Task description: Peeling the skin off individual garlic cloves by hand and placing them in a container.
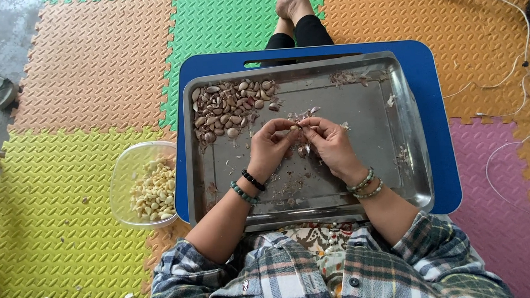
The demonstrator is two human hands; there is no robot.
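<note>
A single garlic clove (295, 127) is held above the middle of the metal tray (375, 179), pinched between the fingertips of both hands. The left hand (269, 147) has its fingers closed on the clove from the left side, thumb and forefinger meeting at the clove. The right hand (331, 142) has its fingers closed on the same clove from the right, the remaining fingers curled under the palm; something small and dark shows beneath them, too indistinct to identify. Both wrists carry bead bracelets.

On the tray floor, a pile of unpeeled cloves (230, 111) occupies the far left corner, just beyond the left hand. Loose garlic skins (302, 114) lie directly behind the hands, and more skins (349, 77) lie along the far wall.

The tray rests on a blue lap board (444, 158). Just left of the board, on the floor, stands a clear plastic container (124, 174) holding peeled cloves (154, 194). The floor is covered with interlocking foam mats (68, 207) in yellow, orange, green and pink. White cords (503, 82) lie on the mats to the right.
</note>
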